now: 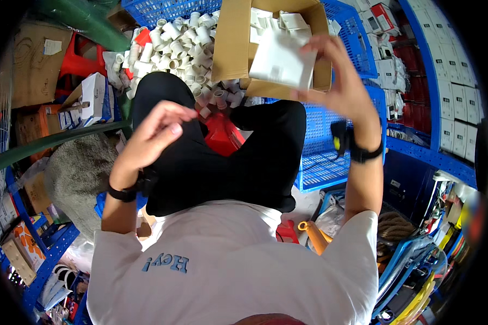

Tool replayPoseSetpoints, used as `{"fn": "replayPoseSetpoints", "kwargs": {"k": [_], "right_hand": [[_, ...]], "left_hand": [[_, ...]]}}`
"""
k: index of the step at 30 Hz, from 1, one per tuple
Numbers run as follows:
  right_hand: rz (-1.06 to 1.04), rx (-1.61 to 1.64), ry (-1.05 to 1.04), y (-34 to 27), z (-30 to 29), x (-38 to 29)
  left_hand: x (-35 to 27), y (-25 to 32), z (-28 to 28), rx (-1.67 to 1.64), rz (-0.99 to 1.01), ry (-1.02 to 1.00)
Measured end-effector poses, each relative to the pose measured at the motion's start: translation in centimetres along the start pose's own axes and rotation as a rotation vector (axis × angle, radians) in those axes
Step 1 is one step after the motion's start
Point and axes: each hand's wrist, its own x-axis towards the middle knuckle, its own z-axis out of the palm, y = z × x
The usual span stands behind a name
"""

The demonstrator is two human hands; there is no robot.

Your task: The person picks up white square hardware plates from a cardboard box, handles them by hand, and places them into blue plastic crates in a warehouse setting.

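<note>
My left hand (156, 130) hovers over my left thigh, holding nothing, with its thumb apart from the loosely bent fingers. Blurred by motion, my right hand (341, 81) is spread at the right side of a white square plate (282, 59). Its fingers overlap the plate's right edge, while the thumb lies just below the lower edge; I cannot tell whether they touch it. The plate lies tilted across an open cardboard box (232, 44), partly over other white square pieces (293, 21) inside.
White plastic pipe fittings (179, 46) are heaped left of the box. Blue plastic crates (323, 146) stand around and below it. A red plastic stool (223, 134) shows between my legs. Blue shelving (425, 81) with white cartons rises at right; a green bar (61, 144) crosses the left.
</note>
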Motion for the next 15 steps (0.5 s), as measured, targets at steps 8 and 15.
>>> {"fn": "replayPoseSetpoints", "kwargs": {"k": [8, 15], "right_hand": [[0.260, -0.474, -0.489, 11.5, 6.8, 8.1], [0.274, -0.703, -0.851, 15.7, 12.2, 7.9]], "left_hand": [[1.5, -3.3, -4.9, 0.850, -0.160, 0.226], [2.5, -3.3, -4.6, 0.911, -0.196, 0.187]]}}
